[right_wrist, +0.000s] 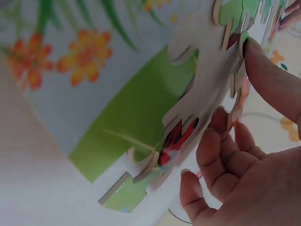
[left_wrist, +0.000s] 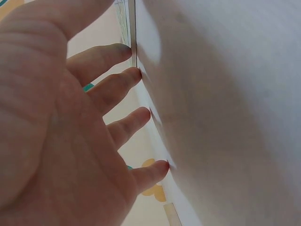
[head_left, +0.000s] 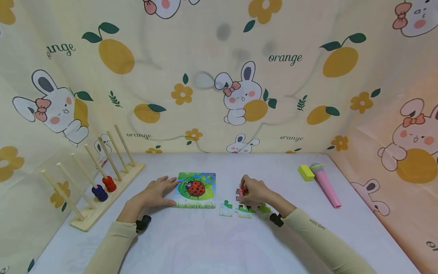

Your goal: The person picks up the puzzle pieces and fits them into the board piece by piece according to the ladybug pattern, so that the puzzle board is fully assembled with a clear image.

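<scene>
A ladybug puzzle board (head_left: 196, 189) lies on the white table (head_left: 171, 243). At its left side rests my left hand (head_left: 154, 194), fingers spread, thumb by the near corner. In the left wrist view, the fingertips (left_wrist: 140, 73) touch the tabletop and the board's edge (left_wrist: 133, 33). Right of the board, my right hand (head_left: 254, 191) pinches a reddish puzzle piece (head_left: 240, 193) between thumb and fingers. Just nearer lie loose pieces: a grass-edged piece (head_left: 226, 210), a middle piece (head_left: 244, 214) and a green-topped piece (head_left: 264, 210) partly behind the wrist.
On the left stands a wooden peg rack (head_left: 80, 224) with blue rings (head_left: 99, 193) and red rings (head_left: 109, 183). A yellow block (head_left: 306, 172) and a pink toy microphone (head_left: 327, 187) lie at the right. Printed cloth (head_left: 191, 49) walls the back and sides.
</scene>
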### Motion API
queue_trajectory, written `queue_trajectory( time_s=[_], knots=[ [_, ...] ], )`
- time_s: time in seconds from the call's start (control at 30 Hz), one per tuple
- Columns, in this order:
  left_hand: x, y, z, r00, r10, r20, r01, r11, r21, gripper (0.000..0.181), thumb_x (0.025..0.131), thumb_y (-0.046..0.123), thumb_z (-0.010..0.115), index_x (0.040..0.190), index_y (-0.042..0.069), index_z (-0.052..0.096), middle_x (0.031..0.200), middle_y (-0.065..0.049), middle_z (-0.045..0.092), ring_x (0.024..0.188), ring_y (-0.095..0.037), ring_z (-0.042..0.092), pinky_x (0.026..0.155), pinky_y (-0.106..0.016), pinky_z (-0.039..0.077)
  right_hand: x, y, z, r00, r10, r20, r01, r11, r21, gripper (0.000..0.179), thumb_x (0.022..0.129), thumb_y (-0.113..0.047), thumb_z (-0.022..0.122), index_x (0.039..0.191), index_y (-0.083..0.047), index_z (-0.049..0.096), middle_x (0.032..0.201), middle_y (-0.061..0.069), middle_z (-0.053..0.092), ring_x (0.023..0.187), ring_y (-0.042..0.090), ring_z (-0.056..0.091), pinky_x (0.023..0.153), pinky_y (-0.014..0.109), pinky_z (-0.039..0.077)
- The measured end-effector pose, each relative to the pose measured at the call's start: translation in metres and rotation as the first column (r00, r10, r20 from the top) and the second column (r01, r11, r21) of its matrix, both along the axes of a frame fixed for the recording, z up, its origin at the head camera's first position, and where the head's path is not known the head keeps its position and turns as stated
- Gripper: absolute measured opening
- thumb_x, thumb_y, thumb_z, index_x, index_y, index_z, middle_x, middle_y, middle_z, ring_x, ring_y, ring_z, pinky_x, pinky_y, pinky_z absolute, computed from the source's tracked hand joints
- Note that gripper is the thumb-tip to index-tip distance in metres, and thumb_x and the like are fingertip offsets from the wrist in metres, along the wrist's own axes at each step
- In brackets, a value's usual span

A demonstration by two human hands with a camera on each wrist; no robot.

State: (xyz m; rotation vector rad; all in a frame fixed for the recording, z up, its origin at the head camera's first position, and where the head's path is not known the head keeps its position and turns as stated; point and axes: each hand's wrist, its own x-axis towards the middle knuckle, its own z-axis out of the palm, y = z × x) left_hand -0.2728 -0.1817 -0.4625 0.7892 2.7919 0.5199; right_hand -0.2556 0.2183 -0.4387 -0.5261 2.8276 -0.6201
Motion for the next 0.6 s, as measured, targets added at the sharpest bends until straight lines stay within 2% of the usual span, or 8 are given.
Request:
queue_trajectory(
  time_s=[0.1, 0.2, 0.4, 0.6],
  knots=[
    [0.000, 0.001, -0.001, 1.000, 0.001, 0.006, -0.001, 1.000, 0.001, 0.089, 0.080, 0.056, 0.076, 0.151, 0.011, 0.045, 0.157, -0.018, 0.036, 0.144, -0.050, 0.022, 0.106, -0.078, 0.016, -0.002, 0.000, -0.002, 1.000, 0.009, 0.016, -0.009, 1.000, -0.026, 0.055, 0.079, -0.020, 0.087, 0.118, -0.005, 0.051, 0.086, 0.000, 0.059, 0.075, 0.016, 0.051, 0.080, 0.044, 0.040],
    [0.000, 0.002, -0.001, 1.000, 0.002, 0.009, -0.002, 1.000, 0.004, 0.089, 0.080, 0.056, 0.077, 0.151, 0.011, 0.045, 0.157, -0.018, 0.036, 0.144, -0.051, 0.022, 0.106, -0.078, 0.015, -0.004, 0.003, -0.003, 0.999, 0.031, 0.025, -0.028, 0.994, -0.102, 0.050, 0.082, -0.012, 0.083, 0.121, -0.003, 0.053, 0.087, 0.002, 0.058, 0.074, 0.017, 0.051, 0.073, 0.037, 0.044],
    [0.000, 0.001, -0.001, 1.000, 0.002, 0.003, -0.002, 1.000, 0.005, 0.090, 0.080, 0.055, 0.077, 0.151, 0.011, 0.045, 0.156, -0.019, 0.036, 0.144, -0.051, 0.021, 0.106, -0.078, 0.016, -0.010, 0.007, -0.005, 0.998, 0.050, 0.032, -0.040, 0.963, -0.266, 0.021, 0.089, 0.005, 0.069, 0.109, 0.003, 0.061, 0.082, 0.005, 0.057, 0.071, 0.016, 0.051, 0.061, 0.030, 0.045],
    [0.000, 0.001, -0.003, 1.000, -0.003, -0.004, 0.003, 1.000, 0.011, 0.089, 0.079, 0.055, 0.078, 0.150, 0.011, 0.046, 0.156, -0.019, 0.037, 0.144, -0.051, 0.022, 0.105, -0.078, 0.016, -0.022, 0.002, -0.002, 0.995, 0.058, 0.076, -0.025, 0.925, -0.380, 0.016, 0.090, 0.007, 0.066, 0.104, 0.003, 0.060, 0.080, 0.007, 0.059, 0.066, 0.016, 0.053, 0.057, 0.027, 0.048]
  ],
)
